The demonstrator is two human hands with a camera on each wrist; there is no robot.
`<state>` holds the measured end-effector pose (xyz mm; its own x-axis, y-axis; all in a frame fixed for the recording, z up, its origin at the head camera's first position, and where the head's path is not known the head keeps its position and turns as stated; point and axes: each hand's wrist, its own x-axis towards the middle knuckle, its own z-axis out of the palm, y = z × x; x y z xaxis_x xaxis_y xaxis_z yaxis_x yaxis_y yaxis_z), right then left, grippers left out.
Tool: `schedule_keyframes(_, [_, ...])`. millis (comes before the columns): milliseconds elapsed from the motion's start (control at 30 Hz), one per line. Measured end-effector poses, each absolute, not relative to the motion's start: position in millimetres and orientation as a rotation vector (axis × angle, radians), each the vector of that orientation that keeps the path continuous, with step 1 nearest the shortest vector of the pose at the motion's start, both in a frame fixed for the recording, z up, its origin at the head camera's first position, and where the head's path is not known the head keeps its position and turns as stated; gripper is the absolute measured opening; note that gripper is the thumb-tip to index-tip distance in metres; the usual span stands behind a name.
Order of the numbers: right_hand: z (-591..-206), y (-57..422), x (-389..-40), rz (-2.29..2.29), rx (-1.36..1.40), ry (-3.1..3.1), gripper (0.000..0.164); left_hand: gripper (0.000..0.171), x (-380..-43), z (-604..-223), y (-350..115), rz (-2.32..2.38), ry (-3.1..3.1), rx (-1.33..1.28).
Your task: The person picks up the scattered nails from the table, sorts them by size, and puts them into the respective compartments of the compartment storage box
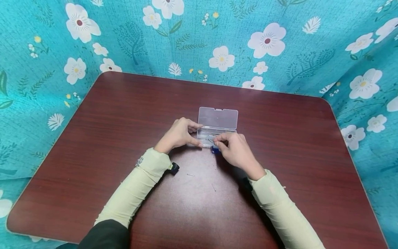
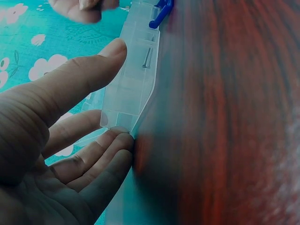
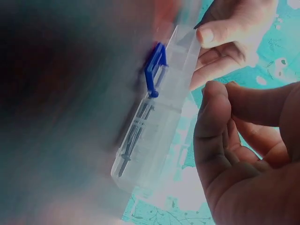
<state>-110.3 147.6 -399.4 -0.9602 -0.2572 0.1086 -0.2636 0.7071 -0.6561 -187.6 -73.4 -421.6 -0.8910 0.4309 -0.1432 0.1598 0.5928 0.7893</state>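
Note:
A clear plastic box (image 1: pixel 203 135) stands on the table with its lid (image 1: pixel 218 118) raised behind it. My left hand (image 1: pixel 180 134) grips the box's left end, thumb at the front corner and fingers at the back. Over the box's right part, my right hand (image 1: pixel 237 150) brings thumb and forefinger together on a thin nail (image 1: pixel 210 140); those fingertips hide the rest of it. Several nails (image 3: pixel 133 133) lie inside the box, and one nail (image 2: pixel 146 57) shows through its wall. A blue clasp (image 3: pixel 151 75) sticks out from the front side, partly under my right hand in the head view.
Two loose thin nails lie on the brown table (image 1: pixel 149 100) in front of the box: one nail (image 1: pixel 190 174) to the left and another nail (image 1: pixel 213 187) closer to me. A blue flowered curtain (image 1: pixel 192 38) hangs along the table's back and sides.

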Motion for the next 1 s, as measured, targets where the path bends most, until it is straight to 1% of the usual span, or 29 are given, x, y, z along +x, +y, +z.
schedule_keyframes(333, [-400, 153, -89, 1.151, 0.633, -2.991, 0.005, 0.071, -188, -419, -74, 1.169, 2.514, 0.507])
schedule_keyframes(567, [-404, 158, -78, 1.208, 0.907, -3.092, 0.006, 0.072, -188, -419, -74, 1.160, 2.518, 0.510])
schedule_keyframes(733, [-406, 159, -72, 1.252, 1.086, -3.139, 0.015, 0.071, -188, -419, -74, 1.165, 2.512, 0.495])
schedule_keyframes(833, [-407, 158, -69, 1.259, 1.130, -3.153, 0.020, 0.071, -188, -419, -73, 1.170, 2.512, 0.494])
schedule_keyframes(1000, [-409, 156, -66, 1.191, 1.169, -3.155, 0.023, 0.071, -187, -420, -73, 1.173, 2.512, 0.490])
